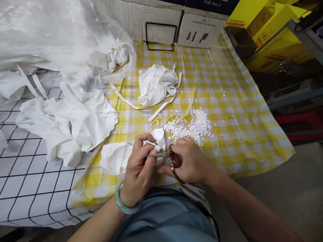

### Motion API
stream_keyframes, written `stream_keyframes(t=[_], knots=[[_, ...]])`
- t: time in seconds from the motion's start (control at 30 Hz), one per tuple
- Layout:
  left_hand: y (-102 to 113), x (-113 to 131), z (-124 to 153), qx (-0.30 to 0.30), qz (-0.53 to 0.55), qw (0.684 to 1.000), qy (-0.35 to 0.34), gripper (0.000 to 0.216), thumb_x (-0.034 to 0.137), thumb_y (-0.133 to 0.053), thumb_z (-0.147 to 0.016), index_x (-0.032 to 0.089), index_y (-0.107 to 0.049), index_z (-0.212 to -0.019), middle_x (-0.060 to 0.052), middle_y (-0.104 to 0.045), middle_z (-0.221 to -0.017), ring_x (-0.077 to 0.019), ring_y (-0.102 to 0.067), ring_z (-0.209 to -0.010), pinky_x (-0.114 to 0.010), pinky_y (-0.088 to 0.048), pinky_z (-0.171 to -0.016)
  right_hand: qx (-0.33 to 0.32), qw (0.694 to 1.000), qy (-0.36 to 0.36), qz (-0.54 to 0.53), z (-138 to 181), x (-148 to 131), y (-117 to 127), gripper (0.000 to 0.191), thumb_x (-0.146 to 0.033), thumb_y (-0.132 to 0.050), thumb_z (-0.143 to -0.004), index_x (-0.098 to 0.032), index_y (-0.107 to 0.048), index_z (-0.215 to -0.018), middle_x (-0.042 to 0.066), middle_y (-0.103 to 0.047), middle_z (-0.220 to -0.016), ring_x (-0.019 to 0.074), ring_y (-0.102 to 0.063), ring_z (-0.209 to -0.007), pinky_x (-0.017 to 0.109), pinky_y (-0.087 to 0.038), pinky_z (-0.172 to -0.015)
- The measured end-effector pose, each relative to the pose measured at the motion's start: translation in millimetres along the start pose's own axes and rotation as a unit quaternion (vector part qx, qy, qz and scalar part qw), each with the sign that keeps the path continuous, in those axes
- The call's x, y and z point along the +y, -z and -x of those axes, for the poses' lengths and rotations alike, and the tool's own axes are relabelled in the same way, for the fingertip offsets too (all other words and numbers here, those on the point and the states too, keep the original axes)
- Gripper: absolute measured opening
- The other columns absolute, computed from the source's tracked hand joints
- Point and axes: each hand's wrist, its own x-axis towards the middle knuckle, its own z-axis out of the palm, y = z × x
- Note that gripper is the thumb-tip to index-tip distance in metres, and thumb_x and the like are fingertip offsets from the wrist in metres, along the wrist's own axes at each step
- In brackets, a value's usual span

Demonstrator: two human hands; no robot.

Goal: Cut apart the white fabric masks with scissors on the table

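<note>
My right hand (190, 161) grips a pair of scissors (161, 154) by the handles, with the blades spread apart and pointing left. The fingers of my left hand (138, 164) are pinched on a white garment (114, 159) of soft cloth, right at the blades. Part of that garment stands up behind my fingers, and the exact spot between the blades is too small to make out. Just beyond my hands lies a heap of small white snippets (200, 122). Farther off rests another white garment (156, 84) with thin straps.
Crumpled white garments (70, 121) lie at left, below a large clear plastic bag (63, 37). A yellow checked cloth (234, 134) covers the table. Cardboard boxes (199, 28) and a black wire stand (160, 36) line the back. Yellow boxes (280, 50) are at right.
</note>
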Motion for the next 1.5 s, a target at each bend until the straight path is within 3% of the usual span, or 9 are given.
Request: stream_keyframes(t=[0.4,0.73,0.9,1.03,1.13,1.23,1.33,1.43,1.5], knots=[[-1.3,-2.9,2.4,0.007,0.021,1.000,0.000,0.023,0.022,-0.044,-0.098,0.019,-0.056,-0.079,-0.007,-0.047,-0.099,-0.0216,-0.047,-0.106,-0.035,-0.042,-0.091,0.017,1.000,0.005,0.002,-2.1,-2.3,-0.9,0.043,-0.053,-0.073,-0.072,-0.018,-0.053,-0.055,-0.002,-0.052,-0.051,0.0115,-0.044,-0.054,0.029,-0.031,-0.067],[-4.8,-0.5,-2.2,-0.014,-0.008,1.000,-0.022,0.026,0.018,-0.042,-0.099,0.020,-0.054,-0.076,-0.006,-0.051,-0.087,-0.0222,-0.046,-0.102,-0.038,-0.040,-0.091,0.022,1.000,-0.011,0.002,3.2,5.1,-4.4,0.046,-0.056,-0.071,-0.076,-0.019,-0.055,-0.053,0.000,-0.057,-0.051,0.0122,-0.048,-0.053,0.029,-0.033,-0.067],[-13.9,-0.2,-8.2,-0.038,-0.007,0.999,-0.020,0.025,0.018,-0.044,-0.098,0.020,-0.056,-0.077,-0.006,-0.053,-0.091,-0.0214,-0.047,-0.103,-0.035,-0.040,-0.091,0.022,0.998,-0.064,-0.012,15.7,11.7,-2.9,0.047,-0.055,-0.070,-0.077,-0.018,-0.055,-0.053,0.001,-0.060,-0.052,0.0120,-0.049,-0.054,0.029,-0.035,-0.067],[-24.4,-1.5,-12.1,-0.076,-0.001,0.997,-0.005,0.025,0.022,-0.045,-0.098,0.019,-0.060,-0.079,-0.008,-0.052,-0.097,-0.0212,-0.048,-0.105,-0.032,-0.043,-0.089,0.025,0.989,-0.142,-0.026,29.7,18.7,-5.5,0.046,-0.053,-0.069,-0.078,-0.018,-0.055,-0.052,0.001,-0.059,-0.051,0.0116,-0.046,-0.052,0.026,-0.030,-0.054],[-31.3,-3.2,-14.3,-0.094,0.015,0.995,0.016,0.027,0.026,-0.045,-0.099,0.019,-0.062,-0.079,-0.008,-0.053,-0.099,-0.0215,-0.049,-0.106,-0.032,-0.044,-0.089,0.017,0.978,-0.197,-0.073,37.8,27.4,-5.1,0.048,-0.054,-0.069,-0.078,-0.018,-0.054,-0.051,-0.003,-0.050,-0.046,0.0085,-0.038,-0.045,0.024,-0.023,-0.046],[-27.6,-4.0,-14.3,-0.099,0.017,0.994,0.034,0.029,0.029,-0.043,-0.100,0.019,-0.061,-0.079,-0.010,-0.054,-0.100,-0.0221,-0.049,-0.109,-0.032,-0.044,-0.089,0.046,0.962,-0.235,-0.129,41.3,35.7,0.9,0.052,-0.060,-0.071,-0.073,-0.018,-0.051,-0.051,-0.005,-0.043,-0.045,0.0077,-0.036,-0.045,0.022,-0.025,-0.044],[-3.5,-4.3,-8.6,-0.086,-0.030,0.996,0.023,0.027,0.026,-0.043,-0.099,0.019,-0.060,-0.080,-0.010,-0.055,-0.099,-0.0224,-0.050,-0.109,-0.032,-0.045,-0.089,0.093,0.968,-0.186,-0.140,36.7,33.1,3.3,0.047,-0.063,-0.074,-0.069,-0.018,-0.062,-0.072,0.000,-0.060,-0.062,0.0127,-0.051,-0.054,0.025,-0.039,-0.051],[34.5,-6.5,5.7,-0.029,-0.125,0.992,0.003,0.023,0.023,-0.046,-0.097,0.018,-0.061,-0.081,-0.009,-0.056,-0.097,-0.0218,-0.053,-0.103,-0.031,-0.044,-0.085,0.112,0.985,-0.041,-0.126,23.6,13.6,-9.6,0.058,-0.061,-0.080,-0.064,-0.017,-0.063,-0.099,0.010,-0.070,-0.096,0.0238,-0.064,-0.085,0.034,-0.051,-0.076],[56.9,-8.1,18.1,0.015,-0.148,0.988,0.028,0.023,0.025,-0.047,-0.097,0.018,-0.062,-0.081,-0.009,-0.057,-0.097,-0.0207,-0.055,-0.097,-0.030,-0.044,-0.083,0.114,0.985,0.030,-0.127,12.7,-4.7,-23.6,0.060,-0.060,-0.081,-0.065,-0.017,-0.062,-0.102,0.011,-0.070,-0.099,0.0258,-0.064,-0.094,0.036,-0.050,-0.083]])
